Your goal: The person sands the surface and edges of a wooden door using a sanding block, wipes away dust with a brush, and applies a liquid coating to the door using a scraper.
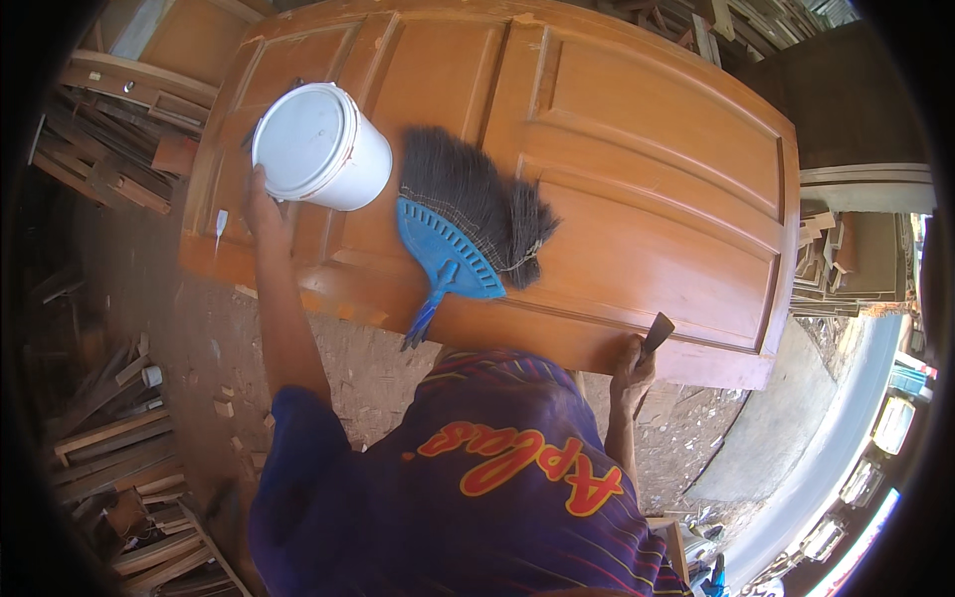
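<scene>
A large brown wooden panelled door lies flat in front of me. My left hand is at the near left side of a white lidded bucket, thumb up at the lid's rim; the bucket hides the other fingers. Right of the bucket, a broom head with dark bristles and a blue plastic base lies on the door. My right hand is closed round a scraper at the door's near edge, its dark blade pointing up and its handle mostly covered by my fingers.
A small white object lies near the door's left end. Stacked wood offcuts fill the left side, with more timber behind the door. Wood scraps litter the dirt floor. At the far right runs a road.
</scene>
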`<state>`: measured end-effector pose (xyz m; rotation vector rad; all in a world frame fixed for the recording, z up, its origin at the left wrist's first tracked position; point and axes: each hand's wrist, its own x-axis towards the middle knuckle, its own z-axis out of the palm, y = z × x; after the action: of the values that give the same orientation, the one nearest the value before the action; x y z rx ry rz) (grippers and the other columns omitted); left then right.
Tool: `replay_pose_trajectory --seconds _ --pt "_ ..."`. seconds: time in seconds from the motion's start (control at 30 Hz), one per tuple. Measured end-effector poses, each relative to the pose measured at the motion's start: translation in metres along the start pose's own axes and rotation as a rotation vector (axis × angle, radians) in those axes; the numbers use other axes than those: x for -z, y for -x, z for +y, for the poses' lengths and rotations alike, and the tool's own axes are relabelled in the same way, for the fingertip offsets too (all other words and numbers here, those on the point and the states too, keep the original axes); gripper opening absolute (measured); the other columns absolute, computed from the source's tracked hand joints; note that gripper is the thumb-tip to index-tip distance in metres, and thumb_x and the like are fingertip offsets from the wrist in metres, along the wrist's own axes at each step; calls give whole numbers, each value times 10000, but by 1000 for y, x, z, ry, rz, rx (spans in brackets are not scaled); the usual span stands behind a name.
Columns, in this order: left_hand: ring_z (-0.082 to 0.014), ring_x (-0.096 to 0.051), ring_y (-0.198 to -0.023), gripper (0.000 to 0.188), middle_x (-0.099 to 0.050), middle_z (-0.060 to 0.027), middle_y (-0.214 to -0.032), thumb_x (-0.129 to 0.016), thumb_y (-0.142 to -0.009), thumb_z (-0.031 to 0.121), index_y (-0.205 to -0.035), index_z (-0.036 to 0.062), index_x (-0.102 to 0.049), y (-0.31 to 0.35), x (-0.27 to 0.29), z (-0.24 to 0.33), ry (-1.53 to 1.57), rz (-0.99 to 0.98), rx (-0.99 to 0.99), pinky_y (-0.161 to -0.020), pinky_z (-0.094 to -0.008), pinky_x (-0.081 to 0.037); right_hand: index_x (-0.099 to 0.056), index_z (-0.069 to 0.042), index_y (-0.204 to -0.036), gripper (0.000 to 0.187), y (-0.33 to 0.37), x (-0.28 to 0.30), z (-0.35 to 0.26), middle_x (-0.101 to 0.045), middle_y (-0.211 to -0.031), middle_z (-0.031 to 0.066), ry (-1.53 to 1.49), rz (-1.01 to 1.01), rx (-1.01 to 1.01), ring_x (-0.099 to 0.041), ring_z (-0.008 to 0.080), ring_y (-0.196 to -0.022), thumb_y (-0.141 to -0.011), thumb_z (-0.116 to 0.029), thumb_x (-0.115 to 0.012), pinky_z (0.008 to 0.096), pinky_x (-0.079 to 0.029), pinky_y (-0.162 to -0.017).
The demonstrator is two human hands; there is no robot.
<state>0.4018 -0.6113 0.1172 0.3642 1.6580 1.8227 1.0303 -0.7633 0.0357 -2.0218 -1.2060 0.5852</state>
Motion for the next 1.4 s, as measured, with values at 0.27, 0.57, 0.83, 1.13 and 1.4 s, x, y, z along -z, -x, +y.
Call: replay_pose_trajectory --seconds 0.27,0.57,0.83,1.13,1.4 --pt "-277 -613 -1290 574 -583 -125 -1452 -569 -1061 398 -1479 10 -509 -42 15 9 -31 -17 194 -1085 -415 -498 -681 43 -1157 344 -3 -1 -13 -742 -948 164 27 -1 37 -691 235 -870 -1060 -277 -599 383 -531 -793" --pt "-294 -588 -1338 613 -570 -163 -1483 -488 -1090 419 -1532 -3 -438 -53 26 7 -60 -116 121 -1136 -418 -477 -670 32 -1106 321 -5 -1 2 -687 -850 122 129 -18 29 -634 202 -790 -1049 -278 -614 370 -505 -725" --pt "-236 -686 -997 396 -715 -116 -1141 -670 -1002 283 -1291 12 -677 -23 -28 32 -722 227 -269 -881 -394 -547 -672 21 -1109 350 -7 -5 25 -719 -873 83 -26 22 14 -681 173 -798 -1047 -320 -625 329 -554 -725" --pt "-237 -672 -1028 411 -688 -99 -1164 -665 -995 368 -1264 58 -660 -65 37 24 -1046 9 -484 -842 -381 -541 -671 -32 -1124 252 -17 -12 3 -708 -988 255 95 73 -158 -702 427 -948 -998 -248 -643 473 -543 -812" --pt "-203 -626 -969 442 -648 -65 -1112 -669 -984 426 -1240 66 -658 -67 8 60 -965 -122 -298 -782 -348 -494 -662 -31 -1190 315 -1 10 -11 -708 -1029 254 92 26 -167 -691 449 -1008 -996 -276 -623 483 -550 -833"
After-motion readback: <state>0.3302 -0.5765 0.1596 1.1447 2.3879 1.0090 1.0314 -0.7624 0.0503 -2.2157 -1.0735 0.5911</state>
